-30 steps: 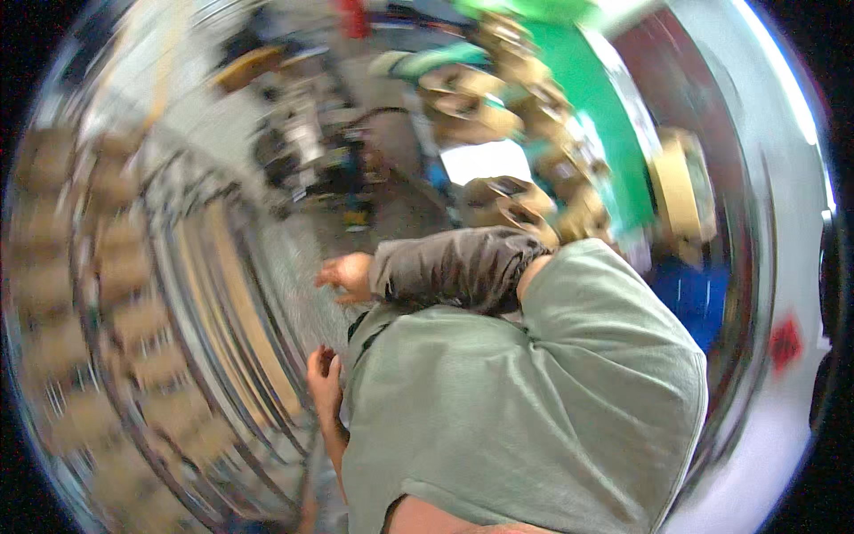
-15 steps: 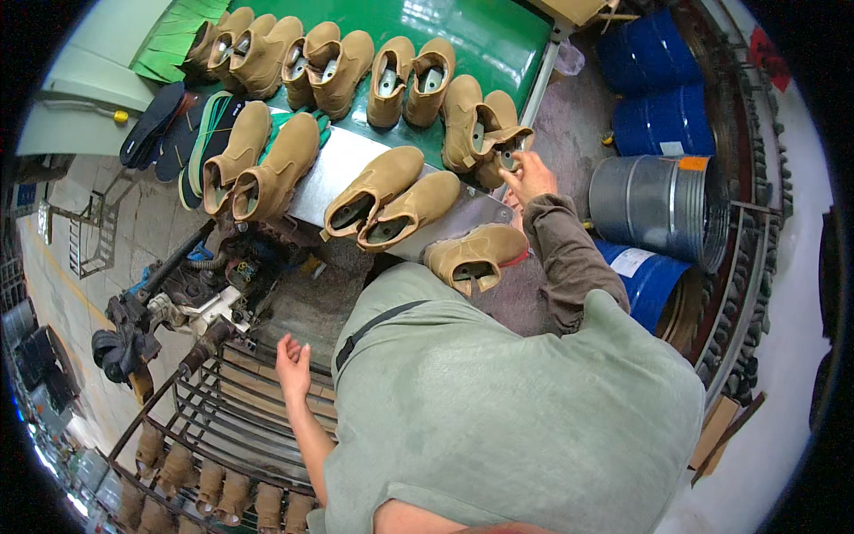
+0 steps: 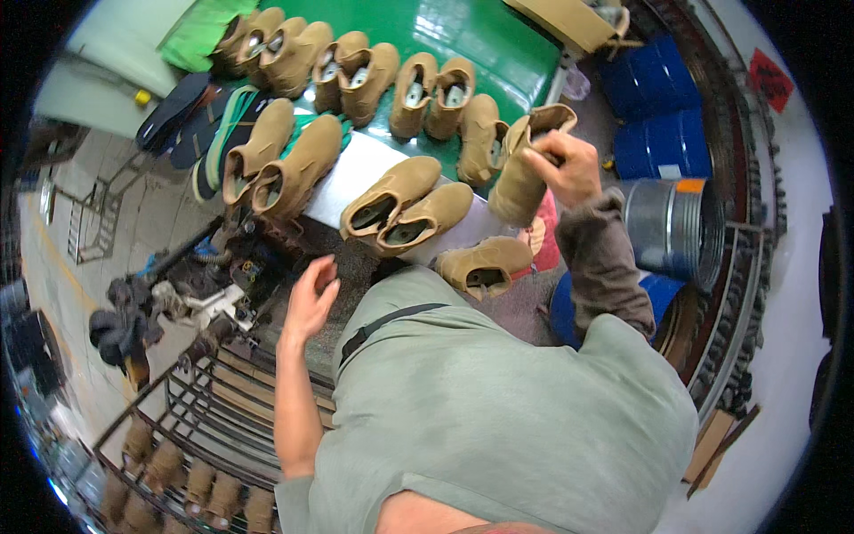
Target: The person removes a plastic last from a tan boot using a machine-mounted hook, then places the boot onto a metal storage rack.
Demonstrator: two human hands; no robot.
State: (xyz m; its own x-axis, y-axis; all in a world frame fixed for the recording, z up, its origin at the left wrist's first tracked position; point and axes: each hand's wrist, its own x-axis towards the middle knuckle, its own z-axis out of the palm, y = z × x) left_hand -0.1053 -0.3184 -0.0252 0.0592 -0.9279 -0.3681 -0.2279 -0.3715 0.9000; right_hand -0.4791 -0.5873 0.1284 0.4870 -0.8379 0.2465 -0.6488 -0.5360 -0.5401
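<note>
A tan suede ankle boot (image 3: 520,182) hangs from my right hand (image 3: 574,169), whose fingers close on its upper edge. My left hand (image 3: 311,298) is held low over the floor, with nothing in it and its fingers partly spread. Between my hands a pair of tan boots (image 3: 405,203) lies on the metal plate (image 3: 360,169). Another boot (image 3: 485,265) rests on its side nearest my body. To the left, a further pair (image 3: 298,169) leans at the plate's edge. Beside the held boot, one boot (image 3: 482,138) stands on the green surface (image 3: 480,40).
Several more boots (image 3: 356,76) line the green surface. Dark insoles (image 3: 209,125) lie at its left end. Blue drums (image 3: 658,142) and a grey metal drum (image 3: 672,222) stand to the right. A metal rack (image 3: 240,405) with boots is at lower left, below machinery (image 3: 213,294).
My right hand has lifted one boot off the green surface and brought it right and nearer, away from its mate. My left hand has risen and moved slightly right.
</note>
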